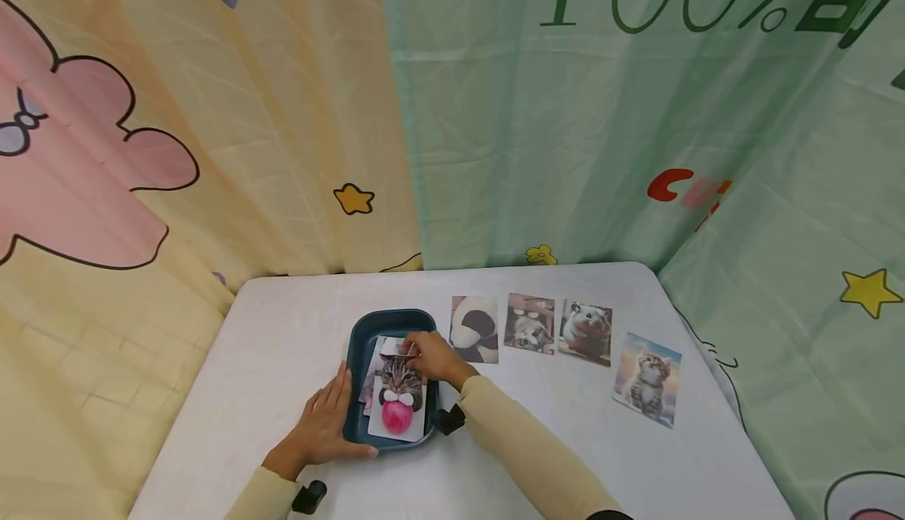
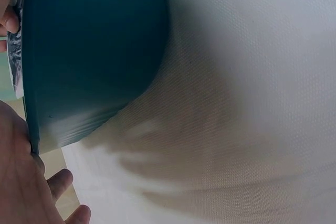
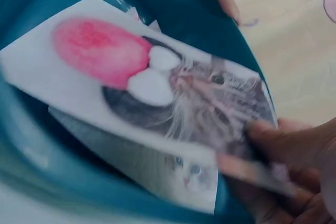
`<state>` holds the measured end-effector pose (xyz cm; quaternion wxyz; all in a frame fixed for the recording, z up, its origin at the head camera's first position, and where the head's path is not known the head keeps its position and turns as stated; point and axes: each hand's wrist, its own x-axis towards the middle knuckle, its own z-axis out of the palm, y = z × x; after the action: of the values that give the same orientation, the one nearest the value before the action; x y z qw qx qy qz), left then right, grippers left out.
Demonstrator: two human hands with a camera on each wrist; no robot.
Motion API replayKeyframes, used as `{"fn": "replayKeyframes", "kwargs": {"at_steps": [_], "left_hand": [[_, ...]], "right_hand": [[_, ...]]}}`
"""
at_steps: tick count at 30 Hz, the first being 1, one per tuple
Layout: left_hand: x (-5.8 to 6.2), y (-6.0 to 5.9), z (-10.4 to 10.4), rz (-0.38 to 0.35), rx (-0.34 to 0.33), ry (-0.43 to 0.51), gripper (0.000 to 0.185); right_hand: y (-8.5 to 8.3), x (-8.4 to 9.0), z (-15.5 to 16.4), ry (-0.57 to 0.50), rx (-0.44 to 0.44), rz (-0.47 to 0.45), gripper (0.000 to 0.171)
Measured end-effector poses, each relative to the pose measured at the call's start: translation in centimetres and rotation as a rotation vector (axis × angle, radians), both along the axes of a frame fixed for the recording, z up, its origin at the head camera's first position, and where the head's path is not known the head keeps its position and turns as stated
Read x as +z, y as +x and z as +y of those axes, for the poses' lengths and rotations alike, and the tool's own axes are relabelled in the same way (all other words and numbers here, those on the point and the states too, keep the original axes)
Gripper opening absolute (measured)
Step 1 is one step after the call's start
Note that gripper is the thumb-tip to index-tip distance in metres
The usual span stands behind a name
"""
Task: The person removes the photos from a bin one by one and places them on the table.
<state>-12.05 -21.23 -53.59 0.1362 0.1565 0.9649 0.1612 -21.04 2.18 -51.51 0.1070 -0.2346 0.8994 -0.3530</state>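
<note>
teal tray [image 1: 360, 331] under flat left hand [image 1: 327, 424], right hand [image 1: 431, 357] pinching cat card [image 1: 397, 406]

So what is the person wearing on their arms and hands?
Both arms wear long, pale cream-yellow sleeves, the left sleeve and the right sleeve. A small black device sits at each wrist, left and right. The left hand and right hand are bare, with no gloves.

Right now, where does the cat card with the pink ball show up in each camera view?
Head: cat card lies in the teal tray, lower centre, right hand pinching its far edge.
Left wrist: only a sliver at the left edge.
Right wrist: fills the centre.
Shared landmark: the teal tray.
</note>
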Motion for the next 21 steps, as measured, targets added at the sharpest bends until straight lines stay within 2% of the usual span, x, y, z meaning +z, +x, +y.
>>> {"fn": "replayKeyframes", "kwargs": {"at_steps": [4,7,16,21], "left_hand": [[0.0,0.0,0.0,-0.002,0.007,-0.006,0.14],[0.0,0.0,0.0,-0.003,0.004,-0.008,0.14],[0.0,0.1,-0.1,0.007,-0.001,0.005,0.14],[0.1,0.1,-0.1,0.005,-0.008,0.015,0.14]], "right_hand": [[-0.3,-0.3,1.3,-0.102,0.0,0.041,0.014],[-0.6,-0.5,2.5,-0.186,-0.035,0.039,0.014],[-1.1,-1.2,6.7,-0.442,-0.214,-0.094,0.018],[-1.1,-1.0,9.7,-0.544,-0.252,-0.139,0.023]]}}
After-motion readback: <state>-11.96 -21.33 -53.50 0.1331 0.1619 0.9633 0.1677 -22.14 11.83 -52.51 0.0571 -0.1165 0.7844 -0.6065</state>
